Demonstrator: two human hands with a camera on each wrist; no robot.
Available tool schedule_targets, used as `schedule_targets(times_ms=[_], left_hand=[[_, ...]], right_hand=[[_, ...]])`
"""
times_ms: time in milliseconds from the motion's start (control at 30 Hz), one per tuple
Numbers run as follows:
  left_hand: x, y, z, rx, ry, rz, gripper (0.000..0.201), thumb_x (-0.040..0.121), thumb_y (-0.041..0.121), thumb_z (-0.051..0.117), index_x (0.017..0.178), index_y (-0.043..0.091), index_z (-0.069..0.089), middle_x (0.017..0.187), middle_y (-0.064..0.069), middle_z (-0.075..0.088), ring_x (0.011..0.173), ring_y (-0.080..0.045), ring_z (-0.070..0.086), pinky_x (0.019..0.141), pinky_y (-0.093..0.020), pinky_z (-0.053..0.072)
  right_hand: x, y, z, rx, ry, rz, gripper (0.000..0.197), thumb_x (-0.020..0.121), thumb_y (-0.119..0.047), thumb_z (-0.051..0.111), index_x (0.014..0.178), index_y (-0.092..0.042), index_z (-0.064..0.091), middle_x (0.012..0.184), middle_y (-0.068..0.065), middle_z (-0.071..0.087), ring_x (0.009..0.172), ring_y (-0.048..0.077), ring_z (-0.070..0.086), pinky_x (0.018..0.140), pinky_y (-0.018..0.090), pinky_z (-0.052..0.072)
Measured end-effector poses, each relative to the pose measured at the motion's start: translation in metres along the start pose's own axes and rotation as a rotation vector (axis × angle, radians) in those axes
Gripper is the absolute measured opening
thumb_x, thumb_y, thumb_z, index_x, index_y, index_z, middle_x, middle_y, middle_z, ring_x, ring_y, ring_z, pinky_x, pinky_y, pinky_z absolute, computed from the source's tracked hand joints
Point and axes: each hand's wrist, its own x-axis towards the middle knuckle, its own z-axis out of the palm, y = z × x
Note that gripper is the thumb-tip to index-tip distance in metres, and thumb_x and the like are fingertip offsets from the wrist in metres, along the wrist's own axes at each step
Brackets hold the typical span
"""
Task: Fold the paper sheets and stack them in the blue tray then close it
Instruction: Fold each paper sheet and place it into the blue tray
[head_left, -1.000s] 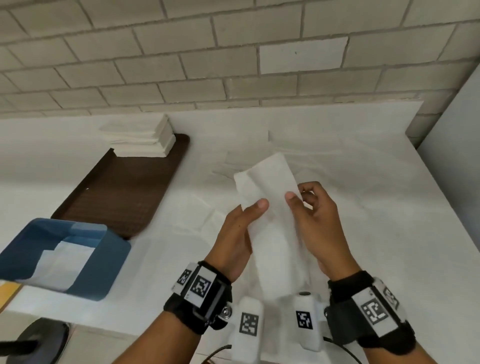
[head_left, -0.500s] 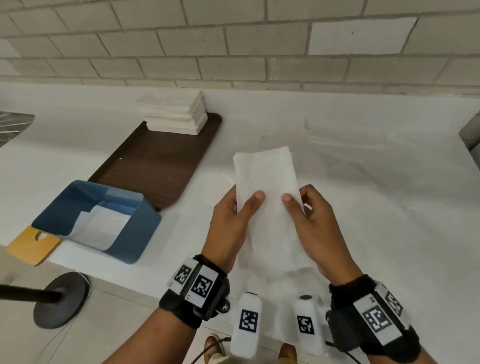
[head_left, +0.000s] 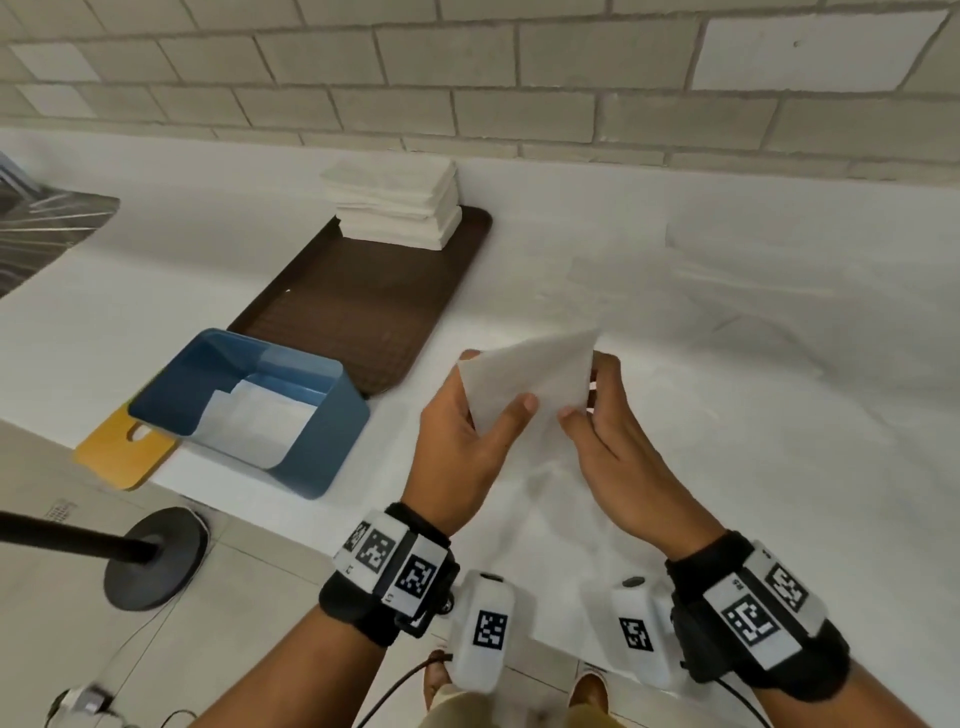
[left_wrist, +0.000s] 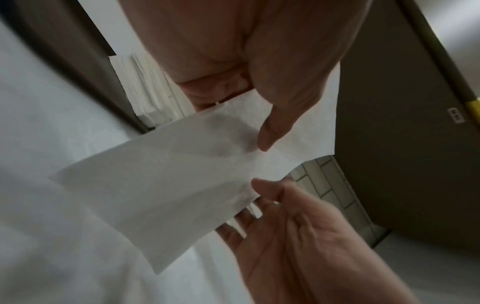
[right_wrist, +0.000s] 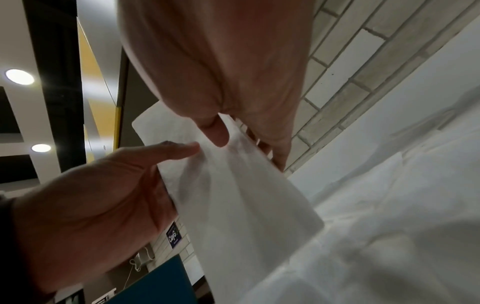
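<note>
A: How is the sheet held?

B: The folded paper sheet is pinched by the left hand, thumb on top and fingers beneath; its other side is nipped by the right hand in the same way; it is held in the air above the white counter.

A: What has changed?

B: Half a second ago a long strip was held upright; now a shorter, slanted piece is seen, so a further fold is judged done or nearly so.

A: And outward?

B: The blue tray is found to the left, lid off, with paper already laid inside; a yellow board is seen beneath it; a stack of paper is left on the brown tray; placing is judged next.
</note>
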Motion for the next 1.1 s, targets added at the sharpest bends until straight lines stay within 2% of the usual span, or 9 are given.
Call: schedule_targets(times_ms=[133, 267, 400, 533, 700, 800, 900, 1000, 1100], left_hand=[[-0.011, -0.026, -0.01, 0.092, -0.011, -0.117, 0.045, 0.093, 0.024, 0.069, 0.135, 0.019, 0.056, 0.126, 0.006, 0.07, 0.116, -0.009, 0.067, 0.1, -0.045, 0.055], [0.004, -0.003, -0.041, -0.114, 0.111, -0.13, 0.046, 0.088, 0.018, 0.071, 0.132, 0.013, 0.059, 0.122, -0.003, 0.073, 0.114, -0.02, 0.069, 0.098, -0.048, 0.057], [0.032, 0.033, -0.122, -0.207, 0.23, -0.143, 0.054, 0.084, 0.014, 0.077, 0.134, 0.011, 0.055, 0.127, -0.007, 0.071, 0.115, -0.028, 0.069, 0.097, -0.056, 0.056], [0.057, 0.056, -0.239, 0.085, 0.398, -0.089, 0.049, 0.072, 0.018, 0.086, 0.114, 0.02, 0.06, 0.109, -0.013, 0.073, 0.099, -0.034, 0.072, 0.081, -0.054, 0.061], [0.073, 0.028, -0.316, 0.743, 0.126, -0.112, 0.052, 0.081, 0.011, 0.082, 0.12, 0.023, 0.05, 0.089, 0.006, 0.066, 0.075, -0.012, 0.066, 0.06, -0.019, 0.048], [0.078, 0.003, -0.326, 0.974, -0.106, -0.107, 0.057, 0.085, 0.01, 0.075, 0.13, 0.026, 0.043, 0.094, 0.007, 0.065, 0.083, -0.022, 0.067, 0.065, -0.026, 0.054], [0.08, -0.012, -0.331, 1.26, -0.26, -0.089, 0.064, 0.084, 0.019, 0.075, 0.137, 0.026, 0.038, 0.121, -0.001, 0.059, 0.104, -0.026, 0.061, 0.081, -0.042, 0.057], [0.08, -0.02, -0.329, 1.439, -0.356, 0.041, 0.048, 0.085, 0.025, 0.074, 0.128, 0.02, 0.052, 0.125, -0.002, 0.053, 0.109, -0.026, 0.056, 0.085, -0.032, 0.054], [0.085, -0.031, -0.323, 1.404, -0.538, 0.095, 0.027, 0.093, 0.024, 0.066, 0.119, 0.017, 0.062, 0.121, -0.002, 0.06, 0.106, -0.026, 0.062, 0.086, -0.033, 0.053]], right_hand=[[0.002, 0.01, 0.017, -0.103, -0.089, 0.106, 0.036, 0.098, -0.007, 0.036, 0.125, -0.03, 0.031, 0.124, -0.002, 0.046, 0.108, 0.007, 0.053, 0.086, 0.023, 0.047], [0.014, -0.002, 0.038, -0.114, -0.097, 0.154, 0.029, 0.102, -0.014, 0.037, 0.123, -0.033, 0.031, 0.116, -0.012, 0.055, 0.097, 0.003, 0.06, 0.068, 0.017, 0.052], [0.047, -0.045, 0.072, -0.221, -0.091, 0.009, 0.02, 0.103, -0.013, 0.04, 0.116, -0.026, 0.033, 0.109, -0.008, 0.058, 0.081, 0.005, 0.061, 0.062, 0.022, 0.05], [0.091, -0.088, 0.128, -0.593, -0.13, -0.245, 0.026, 0.099, -0.007, 0.041, 0.122, -0.019, 0.036, 0.092, -0.005, 0.05, 0.072, 0.011, 0.052, 0.057, 0.022, 0.041], [0.124, -0.095, 0.203, -1.202, -0.289, -0.348, 0.042, 0.077, 0.004, 0.058, 0.115, -0.011, 0.05, 0.089, 0.004, 0.06, 0.072, 0.025, 0.057, 0.067, 0.031, 0.024], [0.133, -0.087, 0.236, -1.298, -0.381, -0.32, 0.042, 0.077, 0.004, 0.06, 0.116, -0.009, 0.05, 0.091, 0.007, 0.063, 0.066, 0.025, 0.05, 0.068, 0.032, 0.022], [0.142, -0.084, 0.253, -1.327, -0.482, -0.252, 0.043, 0.088, 0.001, 0.051, 0.129, -0.007, 0.042, 0.106, 0.01, 0.064, 0.086, 0.029, 0.062, 0.07, 0.033, 0.026], [0.152, -0.079, 0.261, -1.317, -0.597, -0.166, 0.042, 0.094, -0.002, 0.047, 0.135, -0.005, 0.041, 0.116, 0.013, 0.062, 0.101, 0.032, 0.063, 0.069, 0.035, 0.033], [0.154, -0.084, 0.265, -1.339, -0.674, -0.145, 0.029, 0.096, -0.008, 0.048, 0.123, -0.008, 0.057, 0.116, 0.012, 0.06, 0.102, 0.03, 0.062, 0.068, 0.034, 0.037]])
